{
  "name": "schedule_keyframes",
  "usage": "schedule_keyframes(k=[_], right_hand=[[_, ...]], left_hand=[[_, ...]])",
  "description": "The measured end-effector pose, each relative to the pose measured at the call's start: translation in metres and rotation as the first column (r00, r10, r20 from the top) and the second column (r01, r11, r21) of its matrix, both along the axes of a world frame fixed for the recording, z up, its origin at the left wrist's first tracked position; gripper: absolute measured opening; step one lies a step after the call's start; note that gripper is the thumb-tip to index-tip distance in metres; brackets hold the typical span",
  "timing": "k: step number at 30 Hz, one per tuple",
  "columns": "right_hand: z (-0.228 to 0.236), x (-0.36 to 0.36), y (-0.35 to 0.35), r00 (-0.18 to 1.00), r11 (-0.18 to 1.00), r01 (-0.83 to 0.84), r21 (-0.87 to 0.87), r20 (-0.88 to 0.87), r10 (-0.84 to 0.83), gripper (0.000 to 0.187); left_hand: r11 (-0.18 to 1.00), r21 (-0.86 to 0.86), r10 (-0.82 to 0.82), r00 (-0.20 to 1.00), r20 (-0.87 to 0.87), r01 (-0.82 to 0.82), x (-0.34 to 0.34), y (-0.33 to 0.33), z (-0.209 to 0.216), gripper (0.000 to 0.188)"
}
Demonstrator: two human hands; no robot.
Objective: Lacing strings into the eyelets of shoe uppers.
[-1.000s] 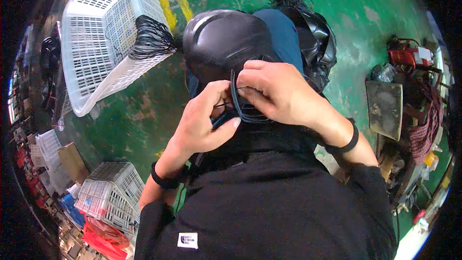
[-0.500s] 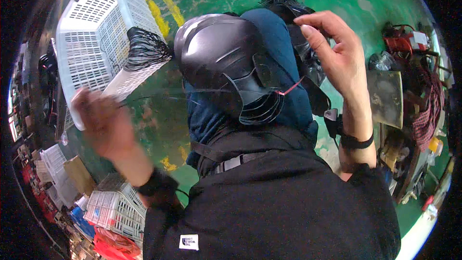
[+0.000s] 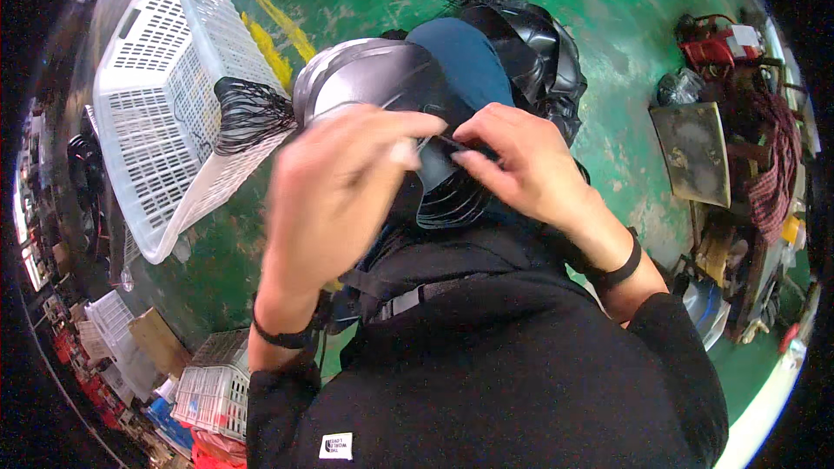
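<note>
Left hand [image 3: 330, 178]: fingers nearly closed, hold unclear; right hand [image 3: 532, 165] pinches dark strip [image 3: 448, 141], shells [image 3: 400, 78] below. 2-hand strip handling; next likely needs steadiness.

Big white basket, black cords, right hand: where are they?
Big white basket [image 3: 148, 126]: head view, on its slotted wall.
Black cords [image 3: 250, 115]: head view, middle of the bundle.
Right hand [image 3: 519, 158]: head view, back of the hand.

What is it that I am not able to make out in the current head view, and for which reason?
Head view:
Left hand: blurred, so its exact grip is unclear.
Thin dark piece: small, partly covered by the right hand; full shape hidden.
Black moulded pieces: partly behind both hands; count unclear.
Red bag: cut off by the lower edge.
</note>
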State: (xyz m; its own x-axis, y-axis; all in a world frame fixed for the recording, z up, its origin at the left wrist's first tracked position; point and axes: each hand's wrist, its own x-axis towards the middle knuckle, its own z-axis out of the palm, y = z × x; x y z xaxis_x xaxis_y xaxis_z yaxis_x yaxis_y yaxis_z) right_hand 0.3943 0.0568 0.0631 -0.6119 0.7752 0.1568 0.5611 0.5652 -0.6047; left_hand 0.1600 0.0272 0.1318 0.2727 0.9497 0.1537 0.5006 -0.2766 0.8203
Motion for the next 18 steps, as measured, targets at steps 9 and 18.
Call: schedule_keyframes(k=[9,18], right_hand=[[-0.025,0.016,0.003,0.831,0.534,-0.083,-0.841,-0.354,-0.428,0.024],[-0.030,0.015,-0.002,0.825,0.597,-0.083,-0.798,-0.391,-0.408,0.024]], left_hand=[[0.995,-0.098,-0.026,0.982,-0.186,0.008,0.044,0.000,-0.049,0.047],[0.997,-0.076,-0.048,0.937,-0.347,0.023,0.053,0.003,-0.049,0.054]])
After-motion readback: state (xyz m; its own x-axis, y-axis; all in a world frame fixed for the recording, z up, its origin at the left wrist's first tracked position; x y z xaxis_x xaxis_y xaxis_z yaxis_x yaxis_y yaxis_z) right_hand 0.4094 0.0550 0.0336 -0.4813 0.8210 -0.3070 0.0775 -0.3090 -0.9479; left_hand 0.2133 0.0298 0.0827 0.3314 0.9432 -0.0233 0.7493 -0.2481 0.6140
